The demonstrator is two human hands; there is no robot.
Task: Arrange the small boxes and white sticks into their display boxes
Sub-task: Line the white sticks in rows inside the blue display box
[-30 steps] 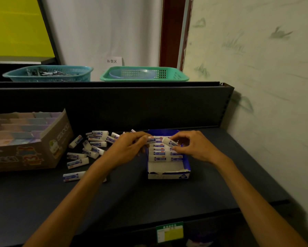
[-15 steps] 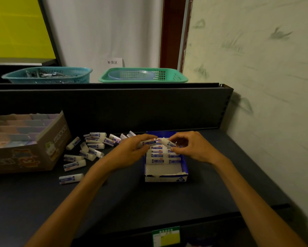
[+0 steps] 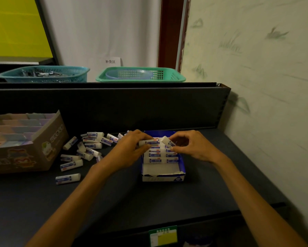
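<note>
A small blue-and-white display box (image 3: 163, 176) sits on the dark shelf, with rows of white sticks (image 3: 155, 159) lying across its far half. My left hand (image 3: 130, 150) pinches one white stick (image 3: 149, 142) lying level over the box's far left part. My right hand (image 3: 194, 147) pinches another white stick (image 3: 168, 141), tilted, over the far right part. Several loose white sticks (image 3: 89, 148) lie scattered on the shelf to the left of the box.
A brown cardboard display box (image 3: 48, 145) with pastel small boxes stands at the left. A dark back panel (image 3: 114, 107) rises behind the shelf, with a teal basket (image 3: 42, 73) and a green basket (image 3: 140, 74) above it. A wall (image 3: 265, 86) closes the right side.
Both hands stay over the blue box with their sticks. The stick in my left hand has shifted slightly left. The view has drifted a little.
</note>
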